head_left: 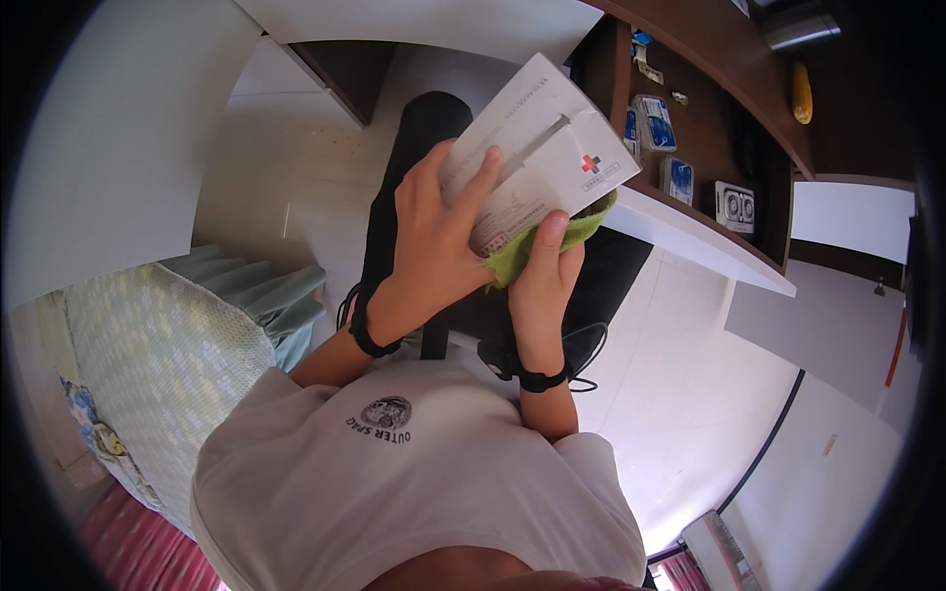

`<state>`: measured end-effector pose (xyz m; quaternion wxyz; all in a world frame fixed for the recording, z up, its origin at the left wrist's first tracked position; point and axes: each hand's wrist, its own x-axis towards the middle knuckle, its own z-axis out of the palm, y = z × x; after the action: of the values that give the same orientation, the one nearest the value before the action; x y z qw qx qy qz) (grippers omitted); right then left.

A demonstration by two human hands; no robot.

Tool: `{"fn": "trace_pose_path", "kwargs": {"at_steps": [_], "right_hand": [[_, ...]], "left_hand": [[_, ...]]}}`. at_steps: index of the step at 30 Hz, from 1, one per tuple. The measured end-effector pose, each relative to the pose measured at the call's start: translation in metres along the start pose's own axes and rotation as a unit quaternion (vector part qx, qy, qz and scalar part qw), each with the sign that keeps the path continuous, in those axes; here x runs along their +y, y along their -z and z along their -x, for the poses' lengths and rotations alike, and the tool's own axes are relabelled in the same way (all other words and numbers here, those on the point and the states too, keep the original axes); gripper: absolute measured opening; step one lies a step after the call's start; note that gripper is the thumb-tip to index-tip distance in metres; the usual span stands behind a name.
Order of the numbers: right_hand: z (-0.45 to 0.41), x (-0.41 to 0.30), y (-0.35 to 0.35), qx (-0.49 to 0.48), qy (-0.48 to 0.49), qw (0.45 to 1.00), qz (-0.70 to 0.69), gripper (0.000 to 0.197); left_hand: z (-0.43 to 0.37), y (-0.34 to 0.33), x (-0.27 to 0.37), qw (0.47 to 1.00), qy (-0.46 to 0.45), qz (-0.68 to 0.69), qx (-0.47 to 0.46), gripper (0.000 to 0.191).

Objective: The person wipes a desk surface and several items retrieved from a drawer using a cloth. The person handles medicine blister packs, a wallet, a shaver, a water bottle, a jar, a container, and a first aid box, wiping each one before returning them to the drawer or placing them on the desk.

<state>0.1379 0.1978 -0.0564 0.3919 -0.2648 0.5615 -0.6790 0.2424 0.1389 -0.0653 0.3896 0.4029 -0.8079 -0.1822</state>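
Note:
My left hand point(436, 229) grips a white cardboard box point(543, 148), its fingers spread over the printed face. The box is tilted and shows a picture of a syringe, a red and dark cross, and small writing. A green cloth point(517, 258) is in my right hand point(545, 284), bunched along the box's near lower edge. My right thumb lies on top of the cloth. The cloth's far part is hidden behind the box. Both hands are above my dark-trousered lap, and a black band is around each wrist.
An open brown drawer point(702, 111) at upper right holds blue-and-white packs point(655, 123), a small printed box point(734, 207) and scraps. A yellow corn cob point(802, 92) lies beyond it. At left is a bed point(170, 354) with a pale green cover; a white panel point(118, 148) stands above it.

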Motion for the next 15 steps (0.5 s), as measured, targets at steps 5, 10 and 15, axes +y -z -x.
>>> {"fn": "trace_pose_path", "kwargs": {"at_steps": [5, 10, 15], "right_hand": [[0.006, -0.005, 0.015, 0.003, 0.003, 1.0, 0.001, 0.054], [0.005, -0.013, 0.02, 0.031, -0.049, 0.998, 0.0, 0.053], [0.012, -0.018, 0.015, 0.06, -0.047, 0.995, 0.063, 0.049]], "left_hand": [[-0.008, 0.019, -0.012, 0.99, 0.002, 0.113, -0.084, 0.083], [0.0, 0.034, -0.017, 0.806, 0.22, 0.538, -0.111, 0.073], [0.011, 0.031, -0.018, 0.657, 0.343, 0.639, -0.207, 0.077]]}}
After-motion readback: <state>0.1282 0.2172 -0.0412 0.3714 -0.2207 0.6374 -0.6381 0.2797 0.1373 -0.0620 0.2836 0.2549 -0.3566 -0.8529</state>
